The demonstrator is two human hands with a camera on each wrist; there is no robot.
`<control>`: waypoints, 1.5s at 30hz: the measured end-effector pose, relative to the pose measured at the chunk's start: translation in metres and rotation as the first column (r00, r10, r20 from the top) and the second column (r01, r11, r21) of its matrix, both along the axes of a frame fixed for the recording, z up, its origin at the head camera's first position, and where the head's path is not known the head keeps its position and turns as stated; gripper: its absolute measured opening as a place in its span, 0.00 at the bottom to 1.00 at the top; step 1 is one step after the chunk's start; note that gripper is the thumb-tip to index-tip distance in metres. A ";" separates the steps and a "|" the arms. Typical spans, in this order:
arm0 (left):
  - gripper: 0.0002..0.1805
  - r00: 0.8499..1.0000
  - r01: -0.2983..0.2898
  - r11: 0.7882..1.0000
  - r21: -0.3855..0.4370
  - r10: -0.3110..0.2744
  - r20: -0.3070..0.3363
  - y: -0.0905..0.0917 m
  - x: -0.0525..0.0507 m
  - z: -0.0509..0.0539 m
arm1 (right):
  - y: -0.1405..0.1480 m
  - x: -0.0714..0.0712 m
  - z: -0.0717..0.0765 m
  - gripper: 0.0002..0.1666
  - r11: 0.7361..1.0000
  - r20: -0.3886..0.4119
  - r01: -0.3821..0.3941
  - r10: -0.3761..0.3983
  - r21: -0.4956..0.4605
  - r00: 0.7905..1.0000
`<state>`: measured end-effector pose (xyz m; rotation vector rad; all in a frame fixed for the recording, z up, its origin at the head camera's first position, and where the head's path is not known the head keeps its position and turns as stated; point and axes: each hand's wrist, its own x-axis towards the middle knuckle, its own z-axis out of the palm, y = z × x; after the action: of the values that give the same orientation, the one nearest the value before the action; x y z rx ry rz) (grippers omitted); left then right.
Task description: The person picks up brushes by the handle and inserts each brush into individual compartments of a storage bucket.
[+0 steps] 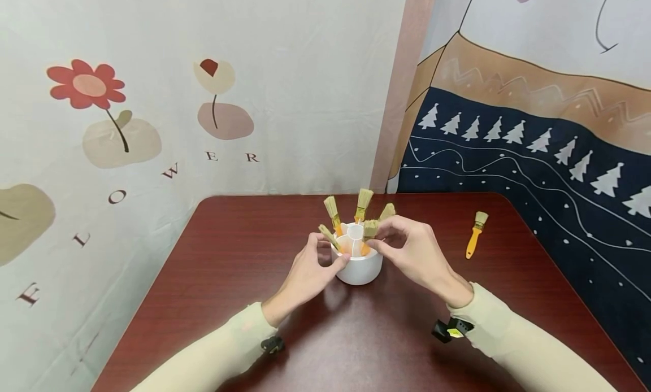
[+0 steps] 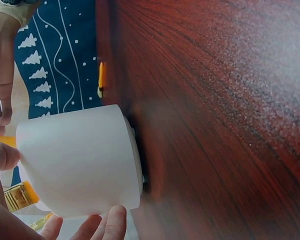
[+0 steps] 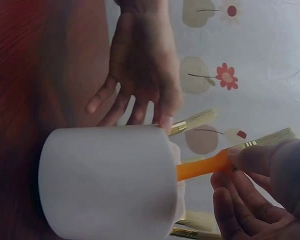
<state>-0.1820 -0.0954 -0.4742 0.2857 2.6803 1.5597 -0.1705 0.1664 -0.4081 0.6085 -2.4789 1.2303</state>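
A white round holder (image 1: 360, 272) with inner compartments stands on the table, and several paintbrushes (image 1: 333, 212) with yellow-orange handles lean in it, bristles up. My left hand (image 1: 307, 273) holds the holder from its left side, thumb at the near rim; in the left wrist view its fingers (image 2: 115, 222) lie along the white wall. At the holder's right side, my right hand (image 1: 414, 251) pinches one paintbrush (image 3: 202, 167) near the top of its orange handle. That handle's lower end is hidden inside the holder.
Another paintbrush (image 1: 476, 234) lies alone on the right part of the dark red table (image 1: 213, 279). Behind the table hang a pale flower-printed cloth (image 1: 315, 98) and a navy cloth (image 1: 508, 160) with white trees. Dark bands with small devices sit on both wrists.
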 end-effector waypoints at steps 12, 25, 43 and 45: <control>0.33 1.000 -0.004 1.000 -0.002 0.004 0.011 0.001 -0.001 -0.002 | -0.001 -0.001 -0.019 0.16 0.996 -0.020 -0.045 0.047 0.081 0.999; 0.33 1.000 0.002 1.000 0.006 -0.003 0.009 0.001 -0.002 -0.002 | -0.002 0.002 -0.025 0.19 0.987 -0.038 -0.067 0.073 0.145 0.997; 0.30 1.000 0.022 1.000 0.004 -0.022 0.004 -0.001 -0.007 -0.001 | 0.028 0.004 -0.013 0.17 0.987 -0.089 0.048 -0.035 0.152 0.995; 0.30 1.000 0.025 1.000 0.005 -0.025 0.002 -0.002 -0.008 -0.001 | 0.035 0.003 -0.012 0.15 0.984 -0.091 0.084 -0.070 0.154 0.993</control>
<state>-0.1902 -0.0973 -0.4754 0.3163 2.6607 1.5595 -0.1676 0.2012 -0.4199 0.5852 -2.5187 0.9657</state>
